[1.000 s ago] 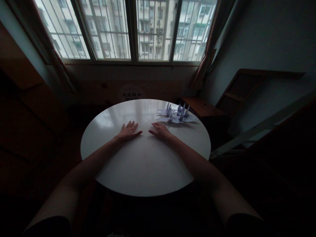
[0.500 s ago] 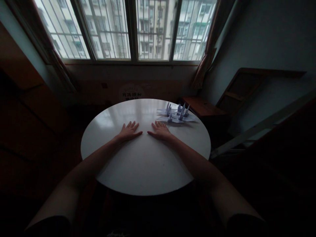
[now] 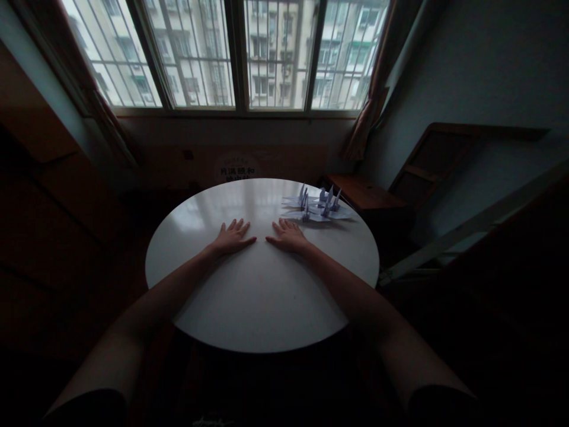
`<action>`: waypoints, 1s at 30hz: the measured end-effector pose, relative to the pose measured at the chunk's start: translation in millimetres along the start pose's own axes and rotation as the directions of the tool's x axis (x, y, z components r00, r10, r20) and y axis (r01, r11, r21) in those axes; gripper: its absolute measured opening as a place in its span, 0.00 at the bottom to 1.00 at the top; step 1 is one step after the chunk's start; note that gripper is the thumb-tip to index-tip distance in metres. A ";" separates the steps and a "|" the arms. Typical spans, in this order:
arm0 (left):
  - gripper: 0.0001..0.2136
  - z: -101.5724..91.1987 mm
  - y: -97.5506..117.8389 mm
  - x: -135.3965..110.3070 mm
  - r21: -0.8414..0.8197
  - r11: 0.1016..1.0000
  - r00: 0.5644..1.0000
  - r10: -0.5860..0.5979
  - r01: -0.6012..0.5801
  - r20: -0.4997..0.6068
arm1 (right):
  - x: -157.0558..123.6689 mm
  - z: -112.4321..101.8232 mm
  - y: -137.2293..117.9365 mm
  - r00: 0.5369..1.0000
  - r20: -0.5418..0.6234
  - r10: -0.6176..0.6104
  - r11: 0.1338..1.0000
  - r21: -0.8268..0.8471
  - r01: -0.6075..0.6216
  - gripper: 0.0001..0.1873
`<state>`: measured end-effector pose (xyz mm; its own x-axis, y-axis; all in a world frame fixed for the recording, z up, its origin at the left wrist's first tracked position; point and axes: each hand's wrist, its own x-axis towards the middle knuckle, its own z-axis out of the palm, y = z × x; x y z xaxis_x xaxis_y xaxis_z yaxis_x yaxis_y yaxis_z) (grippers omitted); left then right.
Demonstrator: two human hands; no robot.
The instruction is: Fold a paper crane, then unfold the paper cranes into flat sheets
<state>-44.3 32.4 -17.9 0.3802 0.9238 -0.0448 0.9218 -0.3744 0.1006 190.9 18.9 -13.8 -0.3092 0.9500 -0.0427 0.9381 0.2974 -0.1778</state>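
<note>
My left hand (image 3: pixel 233 236) lies flat on the round white table (image 3: pixel 262 296), palm down with its fingers spread. Mirroring it, my right hand (image 3: pixel 288 235) also rests palm down, fingers apart, a short gap to the right of the left one. Neither hand holds anything. Several folded paper cranes (image 3: pixel 326 207), pale bluish-white, stand grouped at the table's far right. The nearest of them is just beyond the fingers of my right hand; whether they touch I cannot tell.
Behind the table is a barred window (image 3: pixel 240 53) with a curtain (image 3: pixel 362 133) at each side. A low brown wooden cabinet (image 3: pixel 364 193) stands at the back right, near a wooden frame (image 3: pixel 427 169) by the wall. The room is dim, and its lower corners are very dark.
</note>
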 end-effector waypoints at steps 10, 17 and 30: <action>0.40 0.5 -0.5 1.2 0.004 1.000 1.000 -0.001 0.001 0.006 | -0.1 -0.8 1.6 1.000 -0.006 -0.003 1.000 0.007 0.003 0.47; 0.40 1.5 -1.3 2.5 0.017 1.000 1.000 -0.003 0.003 0.002 | 1.8 3.4 6.5 0.996 -0.078 -0.030 0.999 0.037 0.033 0.42; 0.40 -4.6 -4.7 -2.4 -0.031 0.999 1.000 0.026 -0.025 0.013 | -7.7 -37.7 44.9 0.948 -0.264 0.176 0.965 0.236 -0.114 0.16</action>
<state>-49.9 32.3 -13.7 0.4047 0.9128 -0.0549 0.9091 -0.3951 0.1319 241.2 28.5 15.6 -0.0870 0.9784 0.1877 0.9037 0.1568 -0.3983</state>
